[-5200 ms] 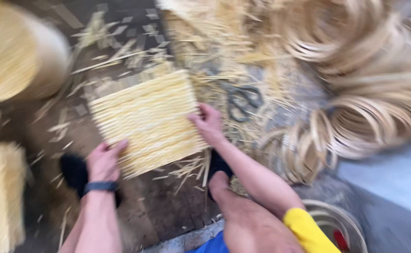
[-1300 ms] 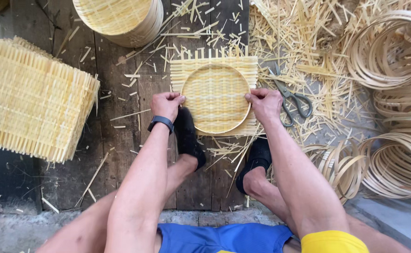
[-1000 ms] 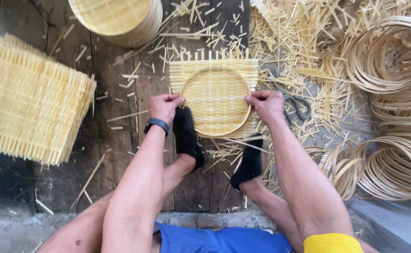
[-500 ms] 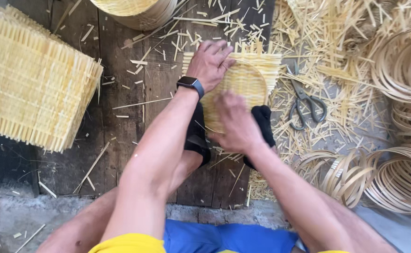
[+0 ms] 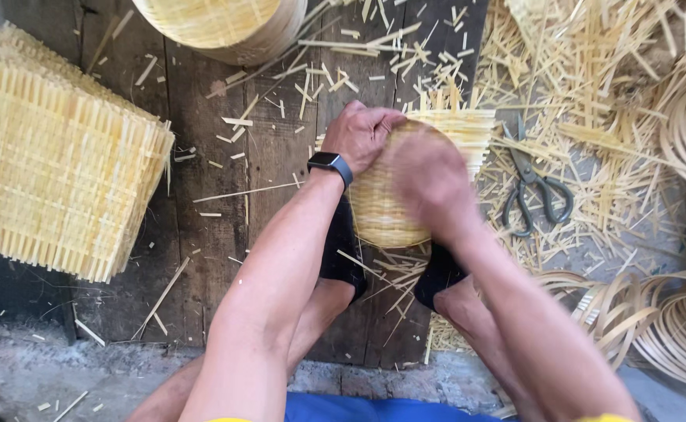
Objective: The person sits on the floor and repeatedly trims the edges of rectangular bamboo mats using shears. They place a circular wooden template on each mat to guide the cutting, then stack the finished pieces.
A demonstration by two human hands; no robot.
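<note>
Head view, left hand [image 5: 362, 137], right hand [image 5: 429, 176] pressing woven bamboo mat [image 5: 390, 211]

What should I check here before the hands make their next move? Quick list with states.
1. Left hand on the mat: ok, it presses on the mat's upper left edge.
2. Right hand grip on the mat: cannot tell, the hand is blurred.
3. Mat pinned by the feet: cannot tell; the left sock and right sock sit at its lower edge, contact is hidden.
4. Scissors clear of both hands: ok, they lie on the offcuts to the right, apart from the mat.
5. Mat stack out of the way: ok, it lies far left.
6. Hoops out of the way: ok, low right.
</note>
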